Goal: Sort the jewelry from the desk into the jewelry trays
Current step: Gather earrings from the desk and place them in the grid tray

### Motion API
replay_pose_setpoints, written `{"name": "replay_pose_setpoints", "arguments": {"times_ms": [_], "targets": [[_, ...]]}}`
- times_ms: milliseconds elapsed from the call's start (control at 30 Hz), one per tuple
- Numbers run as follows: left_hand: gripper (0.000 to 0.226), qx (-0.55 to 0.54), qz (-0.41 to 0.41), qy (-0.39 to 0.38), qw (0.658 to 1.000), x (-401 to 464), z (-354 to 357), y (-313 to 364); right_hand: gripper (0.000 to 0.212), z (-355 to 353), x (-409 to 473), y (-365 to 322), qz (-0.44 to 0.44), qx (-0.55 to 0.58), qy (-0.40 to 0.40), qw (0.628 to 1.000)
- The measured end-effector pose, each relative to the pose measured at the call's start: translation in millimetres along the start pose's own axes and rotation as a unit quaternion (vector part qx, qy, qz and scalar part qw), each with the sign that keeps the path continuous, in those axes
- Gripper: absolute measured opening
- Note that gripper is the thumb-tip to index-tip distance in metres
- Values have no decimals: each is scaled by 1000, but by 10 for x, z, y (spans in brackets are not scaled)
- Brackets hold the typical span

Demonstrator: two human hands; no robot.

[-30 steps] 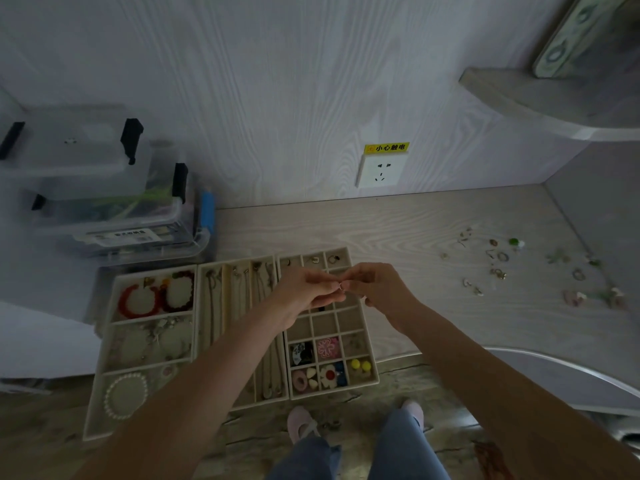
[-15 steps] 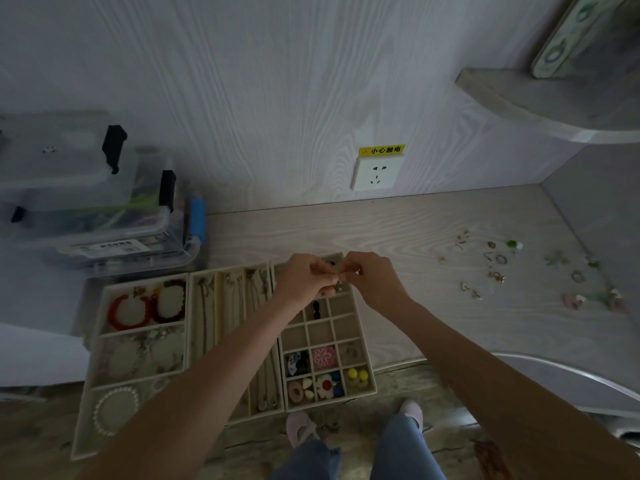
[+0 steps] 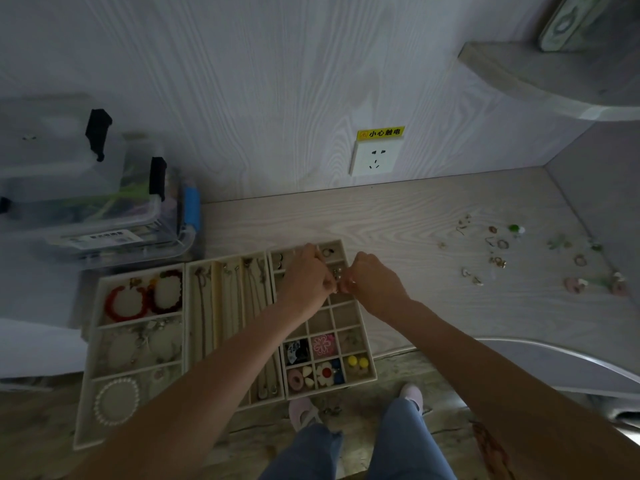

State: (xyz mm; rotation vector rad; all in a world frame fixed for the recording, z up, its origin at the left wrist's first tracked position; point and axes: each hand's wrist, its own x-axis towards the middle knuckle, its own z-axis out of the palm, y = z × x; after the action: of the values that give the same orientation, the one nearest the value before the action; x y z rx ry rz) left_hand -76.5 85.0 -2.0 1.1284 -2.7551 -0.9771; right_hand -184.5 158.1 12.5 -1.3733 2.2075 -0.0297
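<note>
1. The three trays sit as before: bracelet tray (image 3: 104, 327), necklace tray (image 3: 211, 306), grid tray (image 3: 363, 327).
2. The left hand (image 3: 306, 282) has crept toward the grid tray's far rows, fingers curled, pinching a small shiny piece (image 3: 337, 287).
3. The right hand (image 3: 375, 282) moved with it, pinching the same piece.
4. Loose jewelry (image 3: 498, 252) lies unchanged on the worktop (image 3: 398, 223), well right.

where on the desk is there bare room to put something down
A broad bare patch of desk lies between the grid tray and the loose jewelry, and back toward the wall socket. The far right is crowded with small pieces; left is filled by trays and the plastic bins.
</note>
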Motion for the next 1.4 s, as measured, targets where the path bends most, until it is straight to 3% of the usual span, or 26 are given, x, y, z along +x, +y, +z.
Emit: {"name": "replay_pose_setpoints", "arguments": {"times_ms": [100, 467, 833, 1067, 1400], "targets": [[18, 65, 34, 20, 997, -47, 61, -2, 19, 44, -28, -31, 8, -20, 10, 1000], [24, 105, 83, 34, 990, -207, -38, -77, 14, 150, -59, -92, 22, -78, 60, 995], [43, 190, 136, -64, 970, -223, -99, -109, 18, 169, -102, -89, 8, -101, 79, 992], [39, 269, 175, -58, 945, -200, -80, -95, 16, 164, -68, -109, 12, -103, 75, 992], [47, 265, 168, -57, 948, -197, -146, -155, 19, 190, -66, -69, 16, -103, 80, 991]]}}
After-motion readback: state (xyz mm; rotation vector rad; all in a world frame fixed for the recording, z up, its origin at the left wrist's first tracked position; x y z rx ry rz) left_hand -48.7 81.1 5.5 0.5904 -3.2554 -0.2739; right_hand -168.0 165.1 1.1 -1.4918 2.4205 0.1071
